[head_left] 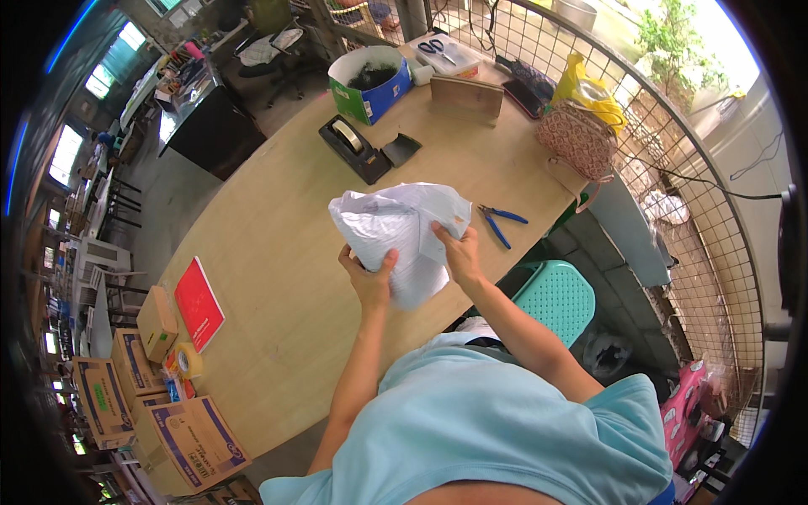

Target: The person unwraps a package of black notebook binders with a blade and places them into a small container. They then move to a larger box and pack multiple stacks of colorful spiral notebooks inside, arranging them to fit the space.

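Note:
Between my two hands is a white, crinkled plastic packaging bag (396, 231), lifted over the near part of the wooden table (278, 311). My left hand (370, 273) grips its lower left side, the thumb laid on the front. At its right edge my right hand (459, 248) is closed, thumb pressed on the material. Whatever is inside the bag cannot be seen. Blue-handled pliers (502, 223) lie to the right of the bag. Beyond it stands a black tape dispenser (355, 150) with a roll of tape on it.
A red notebook (199, 303) lies at the left, near cardboard boxes (192, 438) and yellow tape (188, 360). At the far side are a blue-green box (367, 84), scissors (438, 52), a wooden block (465, 99) and a patterned bag (577, 139). A turquoise stool (555, 301) stands right.

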Tool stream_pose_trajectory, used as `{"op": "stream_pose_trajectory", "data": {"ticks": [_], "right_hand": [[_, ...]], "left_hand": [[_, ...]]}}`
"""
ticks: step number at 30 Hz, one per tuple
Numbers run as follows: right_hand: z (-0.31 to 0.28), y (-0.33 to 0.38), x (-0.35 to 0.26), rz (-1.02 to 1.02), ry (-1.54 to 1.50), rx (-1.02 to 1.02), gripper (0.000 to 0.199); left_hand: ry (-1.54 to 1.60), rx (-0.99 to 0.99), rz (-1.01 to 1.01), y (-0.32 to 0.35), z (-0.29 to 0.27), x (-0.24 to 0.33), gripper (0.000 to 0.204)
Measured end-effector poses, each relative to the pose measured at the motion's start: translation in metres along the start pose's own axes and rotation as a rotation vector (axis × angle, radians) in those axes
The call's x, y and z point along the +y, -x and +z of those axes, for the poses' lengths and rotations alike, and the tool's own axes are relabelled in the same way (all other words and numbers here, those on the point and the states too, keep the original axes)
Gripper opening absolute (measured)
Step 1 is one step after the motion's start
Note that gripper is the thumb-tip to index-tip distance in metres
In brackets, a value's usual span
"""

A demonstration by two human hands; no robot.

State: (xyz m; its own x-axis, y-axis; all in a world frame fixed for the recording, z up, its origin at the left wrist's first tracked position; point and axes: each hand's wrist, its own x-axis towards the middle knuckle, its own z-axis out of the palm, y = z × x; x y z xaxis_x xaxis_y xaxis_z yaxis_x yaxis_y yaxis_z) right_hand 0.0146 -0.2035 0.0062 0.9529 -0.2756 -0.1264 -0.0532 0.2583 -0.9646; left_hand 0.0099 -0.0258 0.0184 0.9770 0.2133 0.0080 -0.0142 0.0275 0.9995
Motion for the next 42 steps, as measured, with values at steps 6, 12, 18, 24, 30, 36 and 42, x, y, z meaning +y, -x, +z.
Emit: {"op": "stream_pose_trajectory", "data": {"ticks": [6, 12, 18, 24, 30, 36, 42], "right_hand": [[-0.045, -0.016, -0.01, 0.343, -0.202, -0.012, 0.027], [-0.125, -0.024, 0.069, 0.287, 0.066, -0.007, 0.046], [-0.029, 0.04, 0.036, 0.573, -0.565, -0.526, 0.108], [-0.026, 0.025, -0.01, 0.612, -0.482, -0.279, 0.087], [-0.015, -0.02, -0.046, 0.129, 0.454, -0.256, 0.104], [-0.052, -0.077, -0.01, 0.644, 0.004, -0.224, 0.086], [-0.057, -0.071, 0.017, 0.718, -0.57, -0.004, 0.072]], "left_hand": [[0.605, -0.167, -0.364, -0.004, -0.057, -0.034, 0.08], [0.868, -0.468, -0.175, 0.013, -0.035, -0.02, 0.075], [0.477, -0.4, -0.209, -0.004, -0.033, -0.026, 0.081], [0.269, -0.425, -0.247, 0.006, -0.019, 0.03, 0.104], [0.279, -0.026, -0.181, 0.021, 0.035, -0.047, 0.121], [-0.082, 0.204, -0.248, 0.006, 0.02, -0.063, 0.122], [0.107, 0.092, -0.188, 0.019, -0.004, -0.046, 0.12]]}}
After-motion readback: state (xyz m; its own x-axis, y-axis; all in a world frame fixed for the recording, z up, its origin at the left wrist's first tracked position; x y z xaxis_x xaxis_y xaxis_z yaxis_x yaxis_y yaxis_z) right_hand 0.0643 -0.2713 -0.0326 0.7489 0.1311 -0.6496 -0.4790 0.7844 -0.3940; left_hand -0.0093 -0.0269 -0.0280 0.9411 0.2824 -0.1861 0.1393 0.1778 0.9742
